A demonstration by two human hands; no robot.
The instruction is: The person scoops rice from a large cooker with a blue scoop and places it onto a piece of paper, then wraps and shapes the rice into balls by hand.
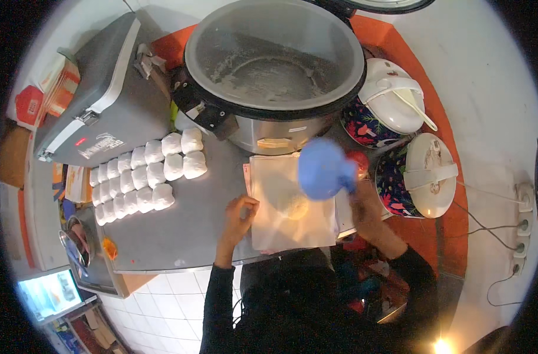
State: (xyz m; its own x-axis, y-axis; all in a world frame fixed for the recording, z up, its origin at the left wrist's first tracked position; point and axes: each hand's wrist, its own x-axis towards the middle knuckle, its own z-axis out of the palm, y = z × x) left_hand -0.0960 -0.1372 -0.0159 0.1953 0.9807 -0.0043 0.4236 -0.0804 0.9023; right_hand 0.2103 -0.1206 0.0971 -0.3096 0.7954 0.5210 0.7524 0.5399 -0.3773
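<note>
Before me on the grey table lies a stack of paper sheets (273,230), with a round, pale yellowish patch (295,207) on the top one. My left hand (242,217) is at the stack's left edge, its fingers curled near the paper; whether it pinches the edge cannot be told. Blurred by motion, my right hand (361,190) grips a blue plastic scoop or bowl (322,170) above the upper right of the sheets. Several white wrapped bundles (139,172) stand in rows on the table's left.
A large steel cooker (277,132) stands open behind the stack. Two patterned pots with white lids (392,106) (432,172) are to the right. A grey cool box (105,97) stands at the back left, and a metal bowl (76,243) at the far left.
</note>
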